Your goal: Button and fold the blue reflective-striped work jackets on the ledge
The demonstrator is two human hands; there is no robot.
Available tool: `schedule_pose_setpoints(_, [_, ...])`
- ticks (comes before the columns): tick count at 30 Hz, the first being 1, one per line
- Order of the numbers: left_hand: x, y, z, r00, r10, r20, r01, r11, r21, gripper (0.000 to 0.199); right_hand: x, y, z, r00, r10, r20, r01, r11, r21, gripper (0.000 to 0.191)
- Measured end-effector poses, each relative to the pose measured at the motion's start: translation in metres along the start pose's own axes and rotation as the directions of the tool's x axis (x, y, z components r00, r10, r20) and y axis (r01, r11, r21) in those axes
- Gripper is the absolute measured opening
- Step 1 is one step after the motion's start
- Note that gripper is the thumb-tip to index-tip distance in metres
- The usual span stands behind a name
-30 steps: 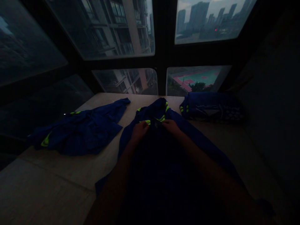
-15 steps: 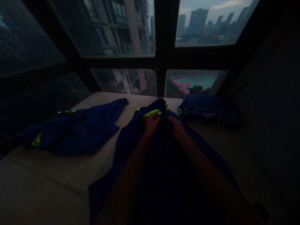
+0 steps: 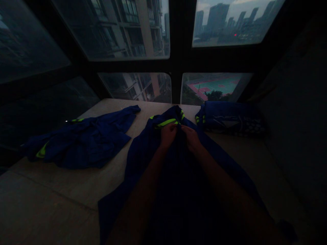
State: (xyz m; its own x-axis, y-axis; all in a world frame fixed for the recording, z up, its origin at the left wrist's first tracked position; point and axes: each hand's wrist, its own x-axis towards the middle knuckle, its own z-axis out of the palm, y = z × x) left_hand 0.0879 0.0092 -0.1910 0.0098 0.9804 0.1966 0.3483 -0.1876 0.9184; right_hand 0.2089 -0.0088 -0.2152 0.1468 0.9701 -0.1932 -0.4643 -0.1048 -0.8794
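A dark blue garment (image 3: 143, 149) with yellow-green stripes near its collar lies spread out in front of me, its collar end toward the window. My left hand (image 3: 168, 134) pinches the fabric just below the collar, beside the left stripe. Close by on the right, my right hand (image 3: 189, 136) is closed on the same garment, its fingertips almost meeting those of my left hand. The picture is very dark, and small details between the fingers cannot be made out.
A crumpled blue garment (image 3: 84, 143) with yellow-green marks lies on the left of the pale surface (image 3: 51, 190). Back right, a folded blue garment (image 3: 227, 117) with white print rests near the wall (image 3: 293, 102). Dark-framed windows (image 3: 138, 86) stand behind.
My right hand has moved slightly left and up, closer to my left hand, which has shifted a little right. The view has tilted slightly.
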Motion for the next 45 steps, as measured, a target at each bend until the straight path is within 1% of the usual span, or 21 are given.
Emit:
schedule_pose_setpoints(5, [0.0,-0.002,0.0,1.0,-0.011,0.005,0.012,0.999,-0.038,0.019,-0.003,-0.005,0.001,0.995,-0.1,0.019,0.102,0.974,-0.202,0.038])
schedule_pose_setpoints(9, [0.0,-0.007,0.0,0.999,-0.031,0.014,0.032,0.997,-0.068,0.018,-0.003,-0.005,0.0,0.982,-0.184,0.034,0.185,0.924,-0.334,0.034])
schedule_pose_setpoints(11, [0.001,-0.01,0.0,0.999,-0.046,0.018,0.047,0.995,-0.092,0.016,-0.003,-0.004,0.0,0.972,-0.217,0.085,0.232,0.86,-0.454,0.034])
schedule_pose_setpoints(14, [0.003,-0.016,0.0,0.997,-0.077,0.028,0.08,0.987,-0.141,0.016,-0.007,-0.001,0.0,0.95,-0.255,0.179,0.311,0.735,-0.603,0.036])
schedule_pose_setpoints(16, [0.003,-0.019,0.001,0.995,-0.099,0.032,0.103,0.98,-0.171,0.02,-0.01,0.0,0.0,0.926,-0.288,0.243,0.376,0.663,-0.647,0.036])
schedule_pose_setpoints(18, [0.004,-0.022,0.002,0.992,-0.12,0.029,0.123,0.973,-0.193,0.018,-0.012,0.0,-0.001,0.904,-0.317,0.287,0.426,0.606,-0.671,0.033])
schedule_pose_setpoints(20, [0.005,-0.024,0.003,0.99,-0.136,0.024,0.138,0.969,-0.206,0.017,-0.012,-0.002,-0.002,0.897,-0.343,0.278,0.434,0.569,-0.699,0.03])
schedule_pose_setpoints(24, [0.005,-0.027,0.004,0.99,-0.143,0.017,0.143,0.966,-0.216,0.018,-0.003,-0.009,-0.004,0.887,-0.418,0.196,0.409,0.515,-0.754,0.029])
schedule_pose_setpoints(26, [0.004,-0.027,0.003,0.991,-0.135,0.019,0.136,0.967,-0.215,0.019,0.004,-0.012,-0.004,0.888,-0.403,0.219,0.407,0.471,-0.783,0.027])
schedule_pose_setpoints(29, [0.003,-0.026,0.001,0.992,-0.121,0.029,0.125,0.97,-0.207,0.022,0.012,-0.015,-0.002,0.897,-0.349,0.27,0.406,0.414,-0.815,0.024])
schedule_pose_setpoints(33, [0.002,-0.021,-0.003,0.995,-0.099,0.03,0.103,0.978,-0.18,0.022,0.018,-0.019,0.0,0.897,-0.334,0.288,0.408,0.378,-0.831,0.019])
schedule_pose_setpoints(35, [0.001,-0.019,-0.003,0.996,-0.089,0.026,0.092,0.983,-0.16,0.022,0.019,-0.021,0.0,0.898,-0.324,0.298,0.404,0.34,-0.849,0.018])
schedule_pose_setpoints(37, [0.001,-0.018,-0.003,0.996,-0.086,0.015,0.087,0.986,-0.144,0.019,0.02,-0.022,-0.001,0.896,-0.317,0.309,0.406,0.307,-0.861,0.018])
schedule_pose_setpoints(38, [0.001,-0.018,-0.003,0.996,-0.086,0.007,0.086,0.986,-0.14,0.017,0.02,-0.023,-0.001,0.897,-0.314,0.311,0.406,0.306,-0.861,0.017])
schedule_pose_setpoints(40, [0.001,-0.018,-0.002,0.996,-0.087,-0.004,0.086,0.987,-0.138,0.015,0.021,-0.024,-0.001,0.903,-0.306,0.301,0.399,0.34,-0.851,0.016])
schedule_pose_setpoints(42, [0.001,-0.02,-0.001,0.996,-0.091,-0.004,0.09,0.985,-0.146,0.015,0.022,-0.025,-0.002,0.913,-0.294,0.283,0.384,0.383,-0.84,0.015])
schedule_pose_setpoints(45, [0.001,-0.024,0.0,0.994,-0.108,0.003,0.107,0.979,-0.172,0.017,0.024,-0.024,-0.003,0.92,-0.289,0.266,0.37,0.414,-0.832,0.015])
